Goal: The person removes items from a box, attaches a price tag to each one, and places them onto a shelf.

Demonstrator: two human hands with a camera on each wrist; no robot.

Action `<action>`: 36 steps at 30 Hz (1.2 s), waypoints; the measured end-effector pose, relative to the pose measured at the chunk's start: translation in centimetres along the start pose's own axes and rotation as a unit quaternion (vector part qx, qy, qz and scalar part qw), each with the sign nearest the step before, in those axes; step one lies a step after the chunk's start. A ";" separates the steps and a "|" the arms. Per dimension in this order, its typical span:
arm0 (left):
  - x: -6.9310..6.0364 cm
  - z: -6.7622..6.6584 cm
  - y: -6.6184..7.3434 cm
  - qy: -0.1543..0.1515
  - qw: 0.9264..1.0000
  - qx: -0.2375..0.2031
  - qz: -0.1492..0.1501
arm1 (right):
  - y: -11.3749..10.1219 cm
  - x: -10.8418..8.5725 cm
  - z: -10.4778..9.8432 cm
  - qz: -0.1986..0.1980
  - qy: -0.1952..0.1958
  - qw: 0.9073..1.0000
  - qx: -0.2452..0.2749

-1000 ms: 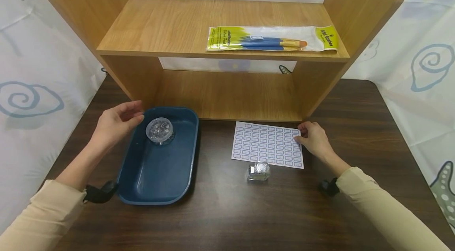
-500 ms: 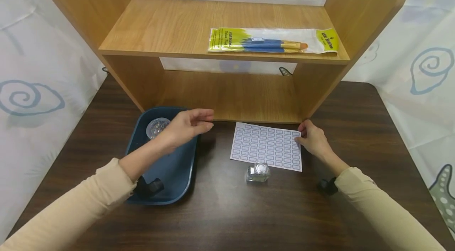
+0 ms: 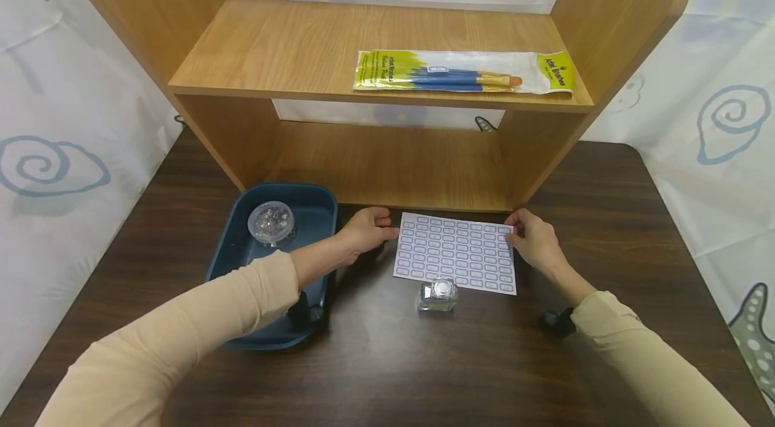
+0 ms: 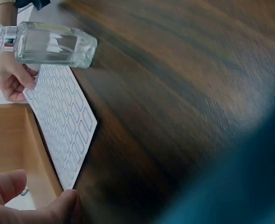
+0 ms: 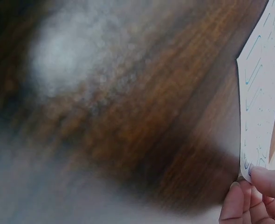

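Note:
A white sheet of small blue-framed sticker labels [image 3: 457, 253] lies on the dark table in front of the shelf. My right hand [image 3: 535, 243] pinches its far right corner; in the right wrist view the thumb [image 5: 268, 181] is on top and the curled fingers are underneath. At the sheet's left edge is my left hand [image 3: 365, 232], thumb and fingers apart. The left wrist view puts that thumb [image 4: 65, 203] right at the sheet's corner, but I cannot tell whether they touch. A clear glass bottle [image 3: 437, 296] stands at the sheet's near edge, overlapping it in view.
On the left sits a blue tray [image 3: 227, 239] under my left forearm, holding a clear round lidded container [image 3: 270, 222] of shiny bits. A wooden shelf [image 3: 387, 168] rises behind. Its upper board carries a packet of artist brushes [image 3: 463, 70] with a small label on it.
My left hand has swept rightward from the tray's left side, across the tray, to the sheet's left edge. The right hand keeps its pinch on the sheet's corner.

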State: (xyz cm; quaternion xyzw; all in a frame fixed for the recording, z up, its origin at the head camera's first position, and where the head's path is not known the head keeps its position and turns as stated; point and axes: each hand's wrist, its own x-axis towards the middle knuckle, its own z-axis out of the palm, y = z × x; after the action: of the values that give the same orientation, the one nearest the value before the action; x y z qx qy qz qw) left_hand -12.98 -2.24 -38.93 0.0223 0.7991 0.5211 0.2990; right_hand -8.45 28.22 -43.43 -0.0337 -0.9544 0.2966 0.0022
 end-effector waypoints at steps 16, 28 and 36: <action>1.6 2.2 0.3 0.035 0.998 0.034 -0.032 | 0.3 -0.5 0.0 -0.011 0.024 0.999 0.036; 2.0 2.5 0.0 0.058 0.997 -0.026 -0.039 | 0.4 -0.5 -0.4 0.015 0.008 0.988 0.151; 1.9 2.3 -0.1 0.060 0.997 -0.047 -0.032 | 0.4 -0.7 -0.8 0.062 -0.014 0.960 0.274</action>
State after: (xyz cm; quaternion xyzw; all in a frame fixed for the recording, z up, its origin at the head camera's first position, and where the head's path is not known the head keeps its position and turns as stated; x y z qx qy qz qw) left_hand -13.41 0.24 -40.55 -0.0487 0.7906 0.5483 0.2683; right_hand -7.66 28.99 -42.97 -0.0863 -0.8329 0.5463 -0.0203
